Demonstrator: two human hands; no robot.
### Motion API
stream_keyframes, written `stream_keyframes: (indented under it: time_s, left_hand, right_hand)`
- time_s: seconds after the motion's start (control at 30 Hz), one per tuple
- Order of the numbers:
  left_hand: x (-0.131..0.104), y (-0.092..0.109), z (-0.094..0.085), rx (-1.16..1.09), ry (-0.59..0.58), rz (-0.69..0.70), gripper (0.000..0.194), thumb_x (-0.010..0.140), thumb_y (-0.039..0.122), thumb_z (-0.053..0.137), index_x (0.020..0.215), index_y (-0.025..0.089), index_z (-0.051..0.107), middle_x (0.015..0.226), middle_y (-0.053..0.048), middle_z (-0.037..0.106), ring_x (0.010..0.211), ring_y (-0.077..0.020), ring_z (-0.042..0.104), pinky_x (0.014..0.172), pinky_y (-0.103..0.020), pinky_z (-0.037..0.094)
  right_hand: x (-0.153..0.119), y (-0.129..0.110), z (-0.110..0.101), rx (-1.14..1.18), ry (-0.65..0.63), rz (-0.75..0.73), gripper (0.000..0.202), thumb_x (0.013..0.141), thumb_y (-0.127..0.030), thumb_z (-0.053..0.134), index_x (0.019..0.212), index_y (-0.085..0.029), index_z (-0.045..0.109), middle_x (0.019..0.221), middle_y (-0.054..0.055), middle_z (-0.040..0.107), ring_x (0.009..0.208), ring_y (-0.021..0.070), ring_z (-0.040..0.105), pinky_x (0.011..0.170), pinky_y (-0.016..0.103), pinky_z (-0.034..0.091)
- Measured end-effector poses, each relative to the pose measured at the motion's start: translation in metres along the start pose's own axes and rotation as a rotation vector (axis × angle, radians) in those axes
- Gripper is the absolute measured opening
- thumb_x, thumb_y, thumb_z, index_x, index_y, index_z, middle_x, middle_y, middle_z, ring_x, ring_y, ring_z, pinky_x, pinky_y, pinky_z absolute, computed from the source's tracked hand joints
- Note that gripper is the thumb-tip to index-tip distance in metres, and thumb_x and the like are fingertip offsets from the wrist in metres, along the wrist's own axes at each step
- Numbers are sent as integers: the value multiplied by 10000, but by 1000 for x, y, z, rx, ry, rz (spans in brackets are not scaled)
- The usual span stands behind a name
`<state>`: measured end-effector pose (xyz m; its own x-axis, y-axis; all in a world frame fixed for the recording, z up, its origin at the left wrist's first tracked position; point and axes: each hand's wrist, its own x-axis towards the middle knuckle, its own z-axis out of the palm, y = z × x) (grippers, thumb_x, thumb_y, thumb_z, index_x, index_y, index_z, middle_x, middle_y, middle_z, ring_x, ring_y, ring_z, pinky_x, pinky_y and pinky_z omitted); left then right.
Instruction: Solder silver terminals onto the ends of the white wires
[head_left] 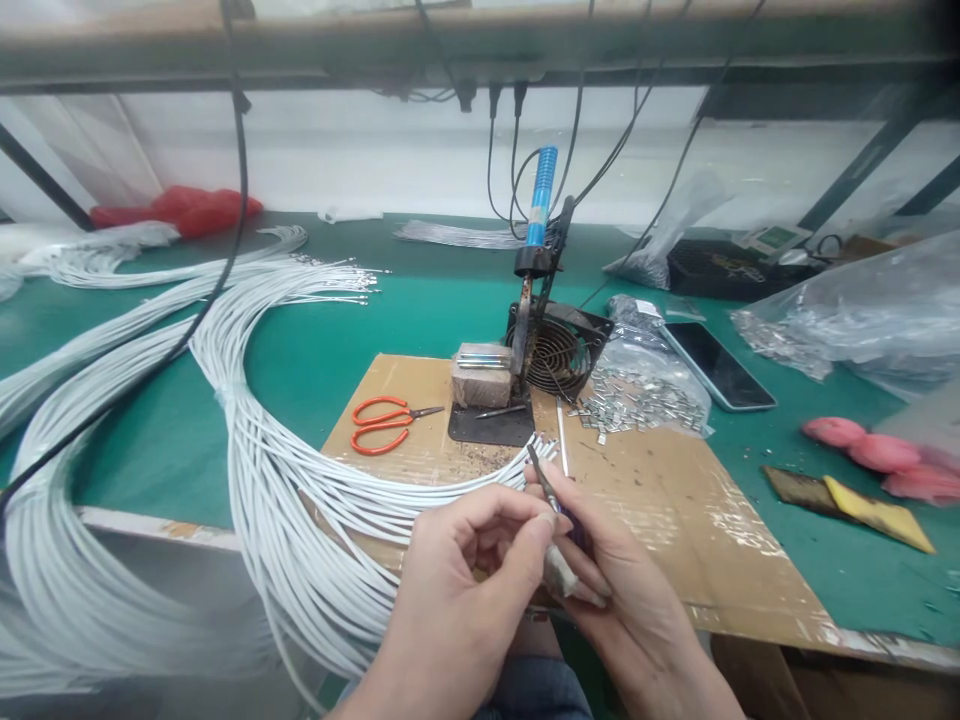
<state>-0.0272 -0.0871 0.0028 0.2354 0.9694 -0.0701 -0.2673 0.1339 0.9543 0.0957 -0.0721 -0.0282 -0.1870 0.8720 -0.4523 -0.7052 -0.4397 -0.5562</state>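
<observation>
My left hand is closed in a pinch, thumb against fingertips, right beside the tool in my other hand. What it pinches is too small or hidden to make out. My right hand is wrapped round a pair of tweezers, their dark tip pointing up and away; a pale wrapped part shows near the palm. Just beyond both hands lie the tips of a thick bundle of white cables, which sweeps in from the left. Orange-handled scissors rest on the cardboard.
A blue-handled soldering iron stands upright above a block, with a black fan behind. Small metal pieces lie to the right, near a phone and a yellow sponge. More white cables lie left; a black cord hangs in front.
</observation>
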Motion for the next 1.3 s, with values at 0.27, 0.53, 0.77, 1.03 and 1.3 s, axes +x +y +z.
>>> stream_keyframes:
  time_s: [0.27,0.53,0.77,1.03,1.3]
  left_hand:
    - [1,1,3,28,-35,11,175,954,196,659,798,170,733,669,-28,799,599,-141,741,638,-205,600]
    - [-4,-1,8,131,12,60,174,981,193,650,852,174,765,738,-28,825,652,-155,772,674,-225,605]
    - [-3,-4,6,119,-37,54,139,980,181,669,881,172,767,734,-27,830,659,-167,790,692,-240,625]
    - [-4,-5,5,130,-48,33,138,992,198,665,901,188,768,748,-21,835,668,-157,789,713,-227,618]
    - [-3,-9,1,250,-27,58,189,997,271,645,878,185,764,741,-32,792,668,-175,744,692,-247,593]
  right_hand:
    - [-1,-1,-2,55,29,38,496,447,-364,1056,765,-146,743,346,-135,402,319,-21,157,312,96,191]
    - [-6,-2,-2,134,32,86,429,418,-262,1059,723,-142,782,321,-133,380,323,-27,131,297,90,200]
    - [-6,-1,-3,180,46,89,430,406,-238,1060,741,-148,806,338,-119,438,313,-32,148,287,87,192]
    - [-6,1,-4,164,77,61,431,391,-241,1061,727,-144,809,329,-120,418,309,-27,167,283,90,199]
    - [-4,1,-7,85,7,-5,417,489,-317,1048,775,-150,795,387,-108,471,317,-26,178,299,93,211]
